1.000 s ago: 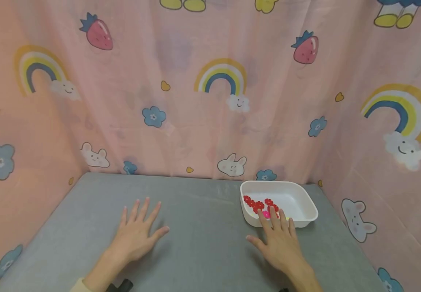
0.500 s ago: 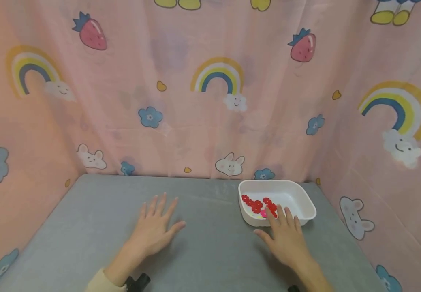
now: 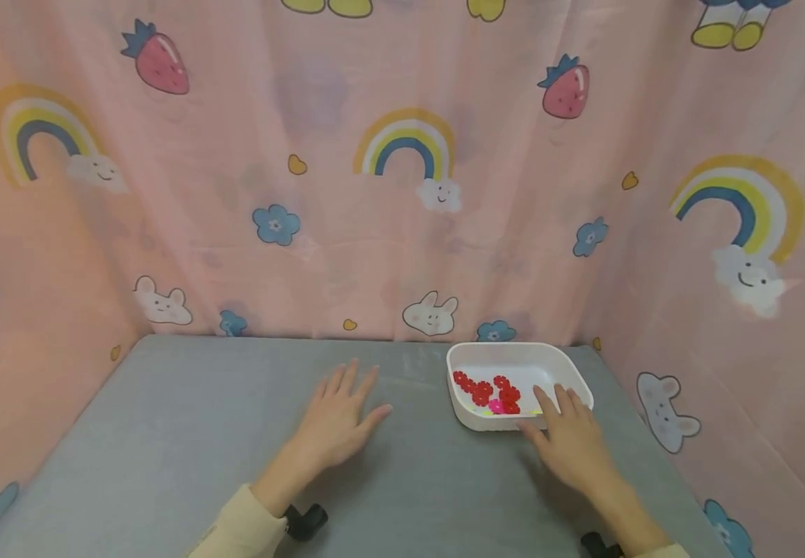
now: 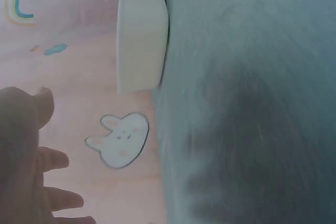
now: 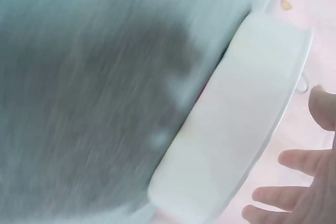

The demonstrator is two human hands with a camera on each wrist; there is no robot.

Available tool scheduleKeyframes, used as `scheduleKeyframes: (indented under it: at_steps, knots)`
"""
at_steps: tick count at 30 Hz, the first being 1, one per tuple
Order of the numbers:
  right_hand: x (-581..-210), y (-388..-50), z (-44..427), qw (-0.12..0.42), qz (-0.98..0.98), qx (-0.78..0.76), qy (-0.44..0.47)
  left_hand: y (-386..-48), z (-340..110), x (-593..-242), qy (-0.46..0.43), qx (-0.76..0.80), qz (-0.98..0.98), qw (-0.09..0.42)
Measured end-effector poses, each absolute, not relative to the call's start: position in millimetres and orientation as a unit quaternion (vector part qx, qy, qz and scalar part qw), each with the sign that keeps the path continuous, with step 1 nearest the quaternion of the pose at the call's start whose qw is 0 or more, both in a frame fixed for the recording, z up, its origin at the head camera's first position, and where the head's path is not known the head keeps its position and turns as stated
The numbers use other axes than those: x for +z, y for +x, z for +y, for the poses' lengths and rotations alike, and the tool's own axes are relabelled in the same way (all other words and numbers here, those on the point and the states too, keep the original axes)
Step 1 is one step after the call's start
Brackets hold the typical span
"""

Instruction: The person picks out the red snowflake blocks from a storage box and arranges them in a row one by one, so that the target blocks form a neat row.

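A white rectangular tray (image 3: 468, 418) stands at the back right of the grey table. Inside it, toward its left side, lie several red flower-shaped pieces (image 3: 482, 394), a pink one (image 3: 496, 406) and bits of yellow near the front wall. My right hand (image 3: 569, 446), fingers spread, hovers at the tray's front right edge and holds nothing; the right wrist view shows it beside the tray wall (image 5: 226, 124). To the left of the tray, my left hand (image 3: 335, 422) is held over the table with straight fingers and nothing in them.
The grey tabletop (image 3: 186, 434) reaches back to a pink curtain (image 3: 346, 256) printed with rainbows, strawberries and rabbits, which also encloses both sides. A dark device (image 3: 304, 522) is strapped at the left wrist, another (image 3: 599, 545) at the right.
My left hand has moved to the right, toward the tray. My right hand has shifted slightly right along the tray's front, uncovering more flower pieces. The head view has turned a little.
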State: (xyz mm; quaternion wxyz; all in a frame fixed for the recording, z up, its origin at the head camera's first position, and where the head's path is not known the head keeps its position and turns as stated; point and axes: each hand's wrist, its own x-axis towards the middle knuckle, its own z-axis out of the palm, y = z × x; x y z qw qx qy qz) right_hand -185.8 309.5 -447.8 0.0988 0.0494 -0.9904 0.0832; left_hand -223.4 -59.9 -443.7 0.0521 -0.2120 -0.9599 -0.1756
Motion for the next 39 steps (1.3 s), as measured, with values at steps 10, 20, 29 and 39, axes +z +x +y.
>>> scheduleKeyframes:
  at_steps: [10,20,29,39]
  knots:
    - [-438.6,-198.0,342.8,0.091,-0.99,0.111,0.005,-238.4,-13.9,-445.8,-0.254,-0.221,-0.937,0.096]
    - [-446.6,-216.8,374.4,0.126,-0.976,0.175,0.006,-261.7,29.4,-456.4,-0.253,-0.239,-0.932,0.097]
    - [-455.6,-230.2,398.2,0.083,-0.951,0.297,-0.018,-274.4,58.6,-462.3,-0.194,-0.362,-0.912,-0.01]
    - [-469.2,-232.5,411.7,0.023,-0.909,0.413,-0.055,-273.8,74.5,-472.0,-0.18,-0.447,-0.875,-0.056]
